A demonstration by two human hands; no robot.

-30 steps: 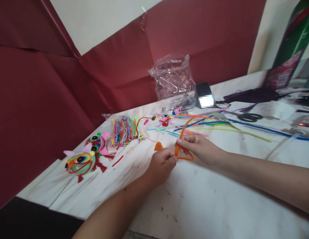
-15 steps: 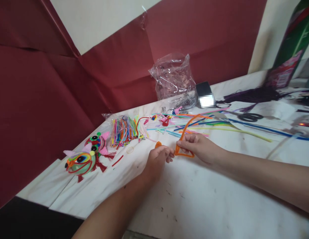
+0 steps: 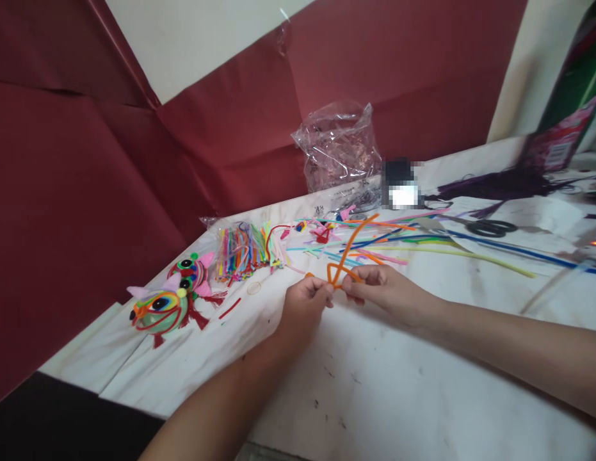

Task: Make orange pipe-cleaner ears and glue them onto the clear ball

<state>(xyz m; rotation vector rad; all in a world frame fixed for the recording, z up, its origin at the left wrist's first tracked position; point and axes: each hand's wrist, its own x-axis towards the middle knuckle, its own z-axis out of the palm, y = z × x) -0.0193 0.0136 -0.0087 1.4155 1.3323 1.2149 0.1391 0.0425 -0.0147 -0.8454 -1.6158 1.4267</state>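
Observation:
Between my two hands is an orange pipe cleaner (image 3: 347,246), bent into a loop with one long end sticking up and away to the right. My left hand (image 3: 308,299) pinches its lower left part, and a bit of orange shows past the fingers. My right hand (image 3: 377,287) is closed on the right side of the loop, thumb against fingers. Both hands are held above the white marble-patterned table (image 3: 374,397). Beyond them lie loose pipe cleaners (image 3: 490,261) in blue, yellow, orange and pink.
To the left sit two colourful animal-face crafts (image 3: 161,310) with red tassels. A bundle of pipe cleaners (image 3: 244,251) lies behind them. Farther back are a clear plastic bag (image 3: 338,147), black scissors (image 3: 492,227) and purple tassels (image 3: 494,184). A red strip (image 3: 229,308) lies near my left arm.
My right hand has turned the orange pipe cleaner, so its loop now points upward instead of lying below the fingers. My left hand has closed in and grips its lower part.

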